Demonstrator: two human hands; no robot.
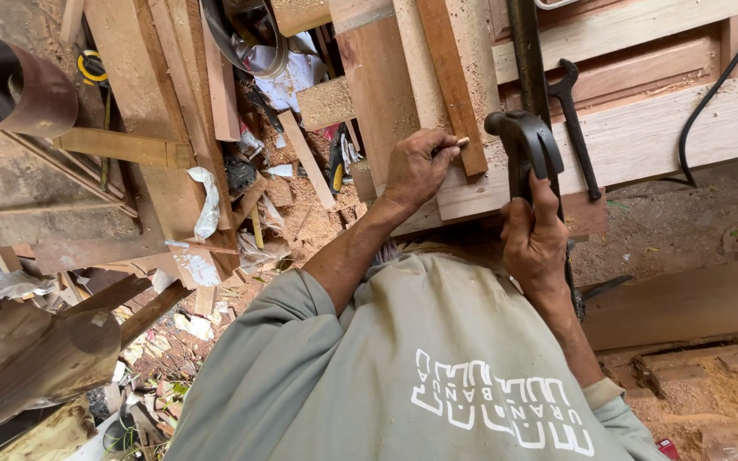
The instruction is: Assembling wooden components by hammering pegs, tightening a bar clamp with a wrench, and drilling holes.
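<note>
The left hand (416,166) pinched a small wooden peg (462,142) against a narrow batten (450,81), fingertips pressed together in a tight grip. Just right of that grip, the right hand (533,243) clenched a claw hammer (523,141), its dark head above the knuckles, over the plank bench (642,137).

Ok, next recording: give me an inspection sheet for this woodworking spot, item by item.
Surface: pale sawn wooden boards, sawdust-covered.
Job's things: small wooden peg pinched against a narrow reddish wooden strip; dark metal claw hammer.
Clutter: timber offcuts, crumpled white paper, dark metal spanner, brown cylinder.
Grippers: left hand pinches the peg; right hand grips the hammer.
Cables: black cable across the boards.
Surroundings: bare earth, wood shavings.
</note>
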